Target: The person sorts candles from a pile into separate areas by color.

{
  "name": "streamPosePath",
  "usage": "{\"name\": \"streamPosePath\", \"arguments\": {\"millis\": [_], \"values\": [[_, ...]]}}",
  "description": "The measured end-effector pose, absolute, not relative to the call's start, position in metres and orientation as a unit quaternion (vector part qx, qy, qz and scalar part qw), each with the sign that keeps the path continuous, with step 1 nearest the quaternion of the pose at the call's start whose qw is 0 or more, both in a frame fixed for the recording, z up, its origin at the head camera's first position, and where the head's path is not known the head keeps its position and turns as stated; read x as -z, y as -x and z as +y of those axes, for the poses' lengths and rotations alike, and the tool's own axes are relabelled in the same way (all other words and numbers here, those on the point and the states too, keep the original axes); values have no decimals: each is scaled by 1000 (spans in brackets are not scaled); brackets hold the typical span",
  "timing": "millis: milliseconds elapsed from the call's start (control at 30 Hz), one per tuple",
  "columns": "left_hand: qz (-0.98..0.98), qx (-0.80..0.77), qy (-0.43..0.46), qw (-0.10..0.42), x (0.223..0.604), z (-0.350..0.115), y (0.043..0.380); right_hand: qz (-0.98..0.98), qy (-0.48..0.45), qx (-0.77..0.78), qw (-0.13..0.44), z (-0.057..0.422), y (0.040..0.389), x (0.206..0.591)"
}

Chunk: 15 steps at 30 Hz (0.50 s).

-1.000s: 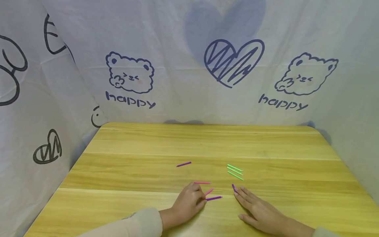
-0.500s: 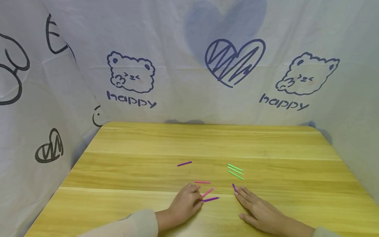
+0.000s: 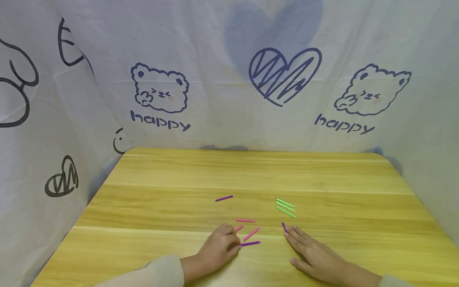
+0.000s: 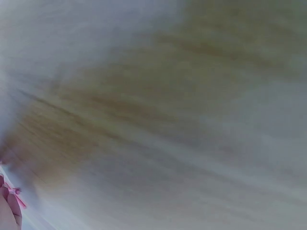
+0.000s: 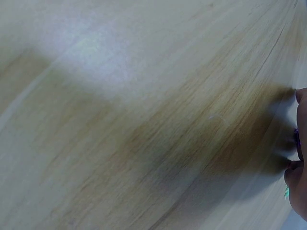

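Note:
My left hand [image 3: 219, 248] pinches one end of a thin purple candle [image 3: 250, 243] between thumb and fingers, low over the table. Close around it lie three pink candles [image 3: 252, 234]; one is partly hidden behind the fingers. My right hand [image 3: 315, 253] rests with straight fingers on the table, its fingertips touching another short purple candle [image 3: 284, 226], whose near end is covered. In the left wrist view a bit of pink candle [image 4: 20, 200] shows beside the fingers. The right wrist view catches the fingers [image 5: 301, 124] at its right edge, with a sliver of purple.
Three green candles [image 3: 285, 208] lie in a slanted row beyond my right hand. Farther left is a lone purple candle [image 3: 224, 198]. The wooden table [image 3: 251, 171] meets a white printed cloth [image 3: 215, 99] at the back and sides.
My left hand has moved left and slightly toward me with the purple candle, uncovering more of the pink candles. The right hand has kept its place.

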<state>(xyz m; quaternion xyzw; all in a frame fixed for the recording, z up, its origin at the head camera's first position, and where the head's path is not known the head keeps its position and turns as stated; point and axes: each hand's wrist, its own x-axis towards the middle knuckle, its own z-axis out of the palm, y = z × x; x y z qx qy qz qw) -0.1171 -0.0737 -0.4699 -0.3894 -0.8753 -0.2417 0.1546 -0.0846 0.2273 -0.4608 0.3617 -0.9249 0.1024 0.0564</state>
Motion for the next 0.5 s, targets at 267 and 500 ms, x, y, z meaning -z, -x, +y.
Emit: {"name": "streamPosePath", "arguments": {"millis": [267, 500], "values": [[-875, 260, 384, 136, 471, -81, 116, -925, -363, -104, 54, 227, 85, 461], [-877, 274, 376, 119, 470, -88, 117, -924, -364, -101, 64, 228, 85, 462]]}}
